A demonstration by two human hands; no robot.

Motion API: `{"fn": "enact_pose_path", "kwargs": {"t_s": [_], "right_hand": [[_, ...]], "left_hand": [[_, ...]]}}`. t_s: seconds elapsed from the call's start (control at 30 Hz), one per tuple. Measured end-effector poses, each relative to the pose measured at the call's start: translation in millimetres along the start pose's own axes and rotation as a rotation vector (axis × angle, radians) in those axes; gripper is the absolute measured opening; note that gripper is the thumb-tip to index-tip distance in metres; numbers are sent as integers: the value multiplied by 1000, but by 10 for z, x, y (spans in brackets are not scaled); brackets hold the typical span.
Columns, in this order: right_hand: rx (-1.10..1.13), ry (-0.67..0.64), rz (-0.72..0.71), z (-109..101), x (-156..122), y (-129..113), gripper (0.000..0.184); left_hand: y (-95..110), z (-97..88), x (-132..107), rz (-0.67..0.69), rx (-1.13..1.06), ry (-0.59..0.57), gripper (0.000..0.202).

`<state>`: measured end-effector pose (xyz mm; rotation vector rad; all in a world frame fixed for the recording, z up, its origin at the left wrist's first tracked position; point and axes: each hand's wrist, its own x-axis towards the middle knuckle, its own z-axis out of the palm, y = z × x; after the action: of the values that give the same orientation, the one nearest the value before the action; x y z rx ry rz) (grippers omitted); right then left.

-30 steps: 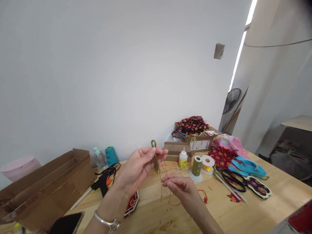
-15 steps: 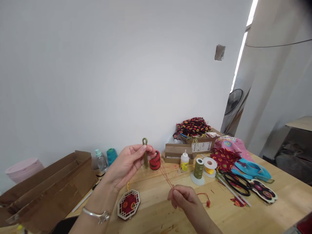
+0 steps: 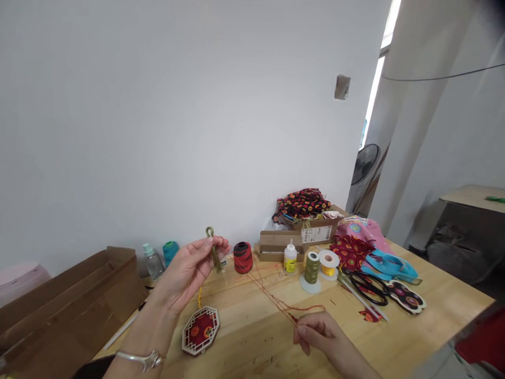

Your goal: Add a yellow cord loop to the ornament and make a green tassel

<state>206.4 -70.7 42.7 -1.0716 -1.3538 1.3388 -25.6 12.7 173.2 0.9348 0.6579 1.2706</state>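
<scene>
Between the thumb and fingers of my left hand [image 3: 185, 271] is a small olive-green tassel [image 3: 215, 259], its loop standing above the fingertips and its strands hanging below. My right hand [image 3: 325, 337], low and to the right, pinches red thread [image 3: 272, 298]. Several strands of that thread stretch up and left over the table towards the left hand and a red spool [image 3: 243, 261]; where they end I cannot tell. On the table below my left hand lies an octagonal ornament [image 3: 201, 330] with a pale lattice frame, dark red cloth and a yellow cord.
Left stand a long cardboard box [image 3: 74, 316], a spray bottle [image 3: 152, 263] and a teal spool [image 3: 170, 252]. To the right are a glue bottle [image 3: 290, 259], an olive thread spool [image 3: 311, 271], a yellow spool [image 3: 329, 265], black-handled scissors [image 3: 369, 288], blue ribbon [image 3: 390, 267] and cloth scraps [image 3: 351, 252].
My right hand has moved right and slightly down with the red thread, apart from the left hand. The view has turned a little right; the tassel stays in my left hand.
</scene>
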Motion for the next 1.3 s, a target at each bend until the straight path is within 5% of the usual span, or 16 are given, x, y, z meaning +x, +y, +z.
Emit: {"fn": "enact_pose_path", "kwargs": {"t_s": [0.17, 0.3, 0.43, 0.57, 0.73, 1.03, 1.3], "right_hand": [[-206, -10, -83, -161, -38, -11, 22], [-187, 132, -165, -177, 124, -248, 43], [151, 22, -223, 232, 396, -368, 42], [349, -139, -153, 621, 528, -200, 53], [397, 24, 112, 604, 534, 22, 50], [216, 174, 144, 450, 507, 54, 33], [639, 232, 208, 305, 481, -106, 35]], "left_hand": [[-91, 58, -132, -21, 105, -20, 9], [-288, 127, -227, -83, 296, -78, 15], [-416, 171, -257, -14, 536, -174, 19], [-451, 102, -269, 68, 712, -203, 23], [-632, -76, -270, -12, 568, -36, 20], [-1011, -90, -250, -205, 65, 155, 22], [-1095, -154, -261, -225, 304, 132, 32]]}}
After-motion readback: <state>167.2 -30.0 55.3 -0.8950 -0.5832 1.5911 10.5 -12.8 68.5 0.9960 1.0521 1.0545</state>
